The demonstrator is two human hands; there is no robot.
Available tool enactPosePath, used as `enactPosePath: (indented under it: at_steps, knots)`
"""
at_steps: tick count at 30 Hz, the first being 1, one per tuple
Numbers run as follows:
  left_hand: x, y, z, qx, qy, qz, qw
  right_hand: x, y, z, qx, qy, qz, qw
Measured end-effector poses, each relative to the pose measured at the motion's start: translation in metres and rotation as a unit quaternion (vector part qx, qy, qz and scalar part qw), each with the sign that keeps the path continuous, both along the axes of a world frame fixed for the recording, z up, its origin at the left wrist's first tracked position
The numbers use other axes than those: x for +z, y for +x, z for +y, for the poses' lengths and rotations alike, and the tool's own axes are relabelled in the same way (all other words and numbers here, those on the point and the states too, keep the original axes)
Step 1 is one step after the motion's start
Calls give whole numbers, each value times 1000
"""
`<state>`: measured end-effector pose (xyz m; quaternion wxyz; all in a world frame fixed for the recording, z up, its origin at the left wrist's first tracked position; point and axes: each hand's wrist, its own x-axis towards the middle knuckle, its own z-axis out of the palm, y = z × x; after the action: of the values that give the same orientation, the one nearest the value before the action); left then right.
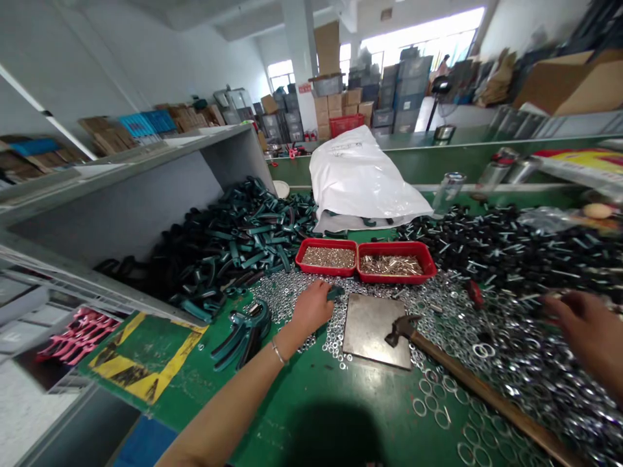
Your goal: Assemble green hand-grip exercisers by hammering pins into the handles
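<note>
Green workbench (302, 402) right under us, heaped with bright steel washers (487, 350), a steel plate (374, 331) and a wooden-handled claw hammer (462, 373) lying among them! Left hand (311, 308) is closed on a small dark-green plastic piece (335, 292) just beside the plate, its long axis running roughly sideways, tip pointing right, and a firm pinch keeps it from snagging on the washers; right hand (584, 321) hangs half-curled over the pile, and whether it holds anything, we can't tell.

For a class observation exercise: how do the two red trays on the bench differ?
The left red tray looks slightly smaller than the right red tray. The left tray's pieces look paler and finer; the right tray's look longer and more brassy. Both are shallow, rectangular and side by side.
</note>
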<state>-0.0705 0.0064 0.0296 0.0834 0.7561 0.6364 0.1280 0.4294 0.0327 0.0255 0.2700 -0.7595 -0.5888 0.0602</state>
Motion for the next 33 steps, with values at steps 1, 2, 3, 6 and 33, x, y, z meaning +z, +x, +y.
enactPosePath:
  at_steps: [1, 2, 3, 6, 33]
  knots:
    - [-1, -9, 4, -25, -12, 11, 1000, 6, -29, -4, 3, -8, 65, 998]
    - [-3, -15, 7, -48, -26, 20, 998, 11, -61, -7, 52, -11, 138, 989]
    - [-5, -18, 10, -65, -38, 29, 997, 15, -94, -10, 119, -25, 201, 972]
    - [-10, -15, 18, -57, -57, 45, 996, 18, -186, -16, 258, -54, 393, 881]
    - [-23, 80, 40, -2, -159, -535, 830, -10, -236, 28, 275, -212, 655, 671]
